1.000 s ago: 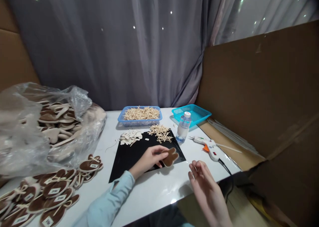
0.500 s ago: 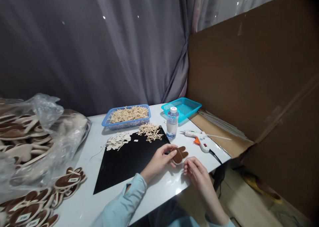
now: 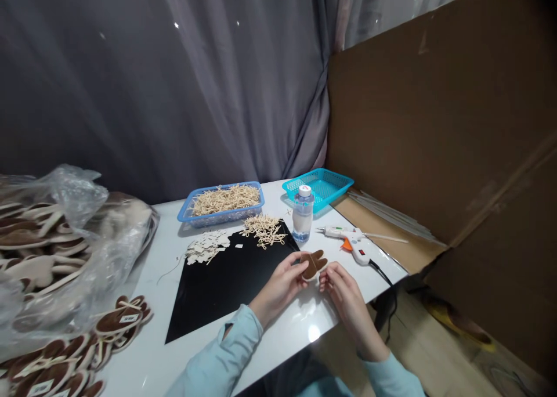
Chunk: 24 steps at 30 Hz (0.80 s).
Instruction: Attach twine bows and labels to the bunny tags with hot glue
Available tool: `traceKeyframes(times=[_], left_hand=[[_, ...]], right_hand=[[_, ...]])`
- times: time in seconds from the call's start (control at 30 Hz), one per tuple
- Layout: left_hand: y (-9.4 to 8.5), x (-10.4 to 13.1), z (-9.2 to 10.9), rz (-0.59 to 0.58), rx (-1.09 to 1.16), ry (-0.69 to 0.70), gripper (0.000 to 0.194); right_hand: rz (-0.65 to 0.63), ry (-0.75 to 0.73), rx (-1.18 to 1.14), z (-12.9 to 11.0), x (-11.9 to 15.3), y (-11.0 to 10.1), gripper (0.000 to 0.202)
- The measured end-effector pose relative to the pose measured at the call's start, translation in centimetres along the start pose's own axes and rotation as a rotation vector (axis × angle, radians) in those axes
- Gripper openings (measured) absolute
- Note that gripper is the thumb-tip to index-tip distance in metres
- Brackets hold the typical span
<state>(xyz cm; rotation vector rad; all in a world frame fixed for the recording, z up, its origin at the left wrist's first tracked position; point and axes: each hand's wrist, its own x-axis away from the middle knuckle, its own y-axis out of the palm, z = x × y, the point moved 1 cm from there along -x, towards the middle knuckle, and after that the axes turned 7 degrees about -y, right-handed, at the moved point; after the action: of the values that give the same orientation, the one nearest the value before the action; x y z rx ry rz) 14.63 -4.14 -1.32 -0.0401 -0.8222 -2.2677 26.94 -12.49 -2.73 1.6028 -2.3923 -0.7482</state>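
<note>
Head view: brown rabbit-shaped plush cutout in hand above the near right part of the white table, ears toward two o'clock, a thin pale line across it. Left hand pinches it by the body end, thumb on top, fingers beneath. Right hand at four o'clock, just beside the ears, fingers curled in and tips drawn together; cannot tell whether anything small sits between them. Change over the last second: right hand was apart from the cutout, palm turned up and loose; now its fingertips have come right up to the ears. Cutout, earlier over the mat's near right edge, now lies beyond that edge. Reading: work has shifted from one-handed holding to both hands at the piece. Farther out from the cutout: black mat at nine o'clock; looped cream cords at ten, white labels past them. Blue basket of more cords also at ten. Water bottle near twelve, turquoise basket behind it. Glue gun on its side at two, unheld, same as before. Labelled, corded rabbits heaped at eight; clear plastic bag of plush pieces at nine to ten.
</note>
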Motion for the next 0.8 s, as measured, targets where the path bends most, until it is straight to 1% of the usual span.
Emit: traceKeyframes(times=[0.13,0.3,0.47,0.6,0.7,0.8], left_hand=[[-0.1,-0.2,0.1,-0.013,0.031,0.007,0.037],[-0.5,-0.6,0.4,-0.011,0.016,0.033,0.039],[-1.1,-0.7,1.1,0.015,-0.057,0.072,0.035],[-1.5,-0.7,1.6,0.047,-0.134,0.091,0.036],[-1.7,-0.9,1.6,0.08,-0.173,0.114,0.039],[-1.7,-1.2,1.4,0.119,-0.18,0.14,0.039]], right_hand=[[-0.045,0.035,-0.011,-0.7,-1.5,0.2,0.028],[-0.137,0.109,0.028,-1.8,-4.6,0.4,0.022],[-0.235,0.122,0.16,-3.3,-7.9,1.2,0.018],[-0.349,0.123,0.316,-3.6,-10.0,2.2,0.019],[-0.415,0.065,0.453,-3.6,-10.5,3.0,0.021],[-0.47,-0.046,0.59,-3.9,-9.4,4.0,0.02]])
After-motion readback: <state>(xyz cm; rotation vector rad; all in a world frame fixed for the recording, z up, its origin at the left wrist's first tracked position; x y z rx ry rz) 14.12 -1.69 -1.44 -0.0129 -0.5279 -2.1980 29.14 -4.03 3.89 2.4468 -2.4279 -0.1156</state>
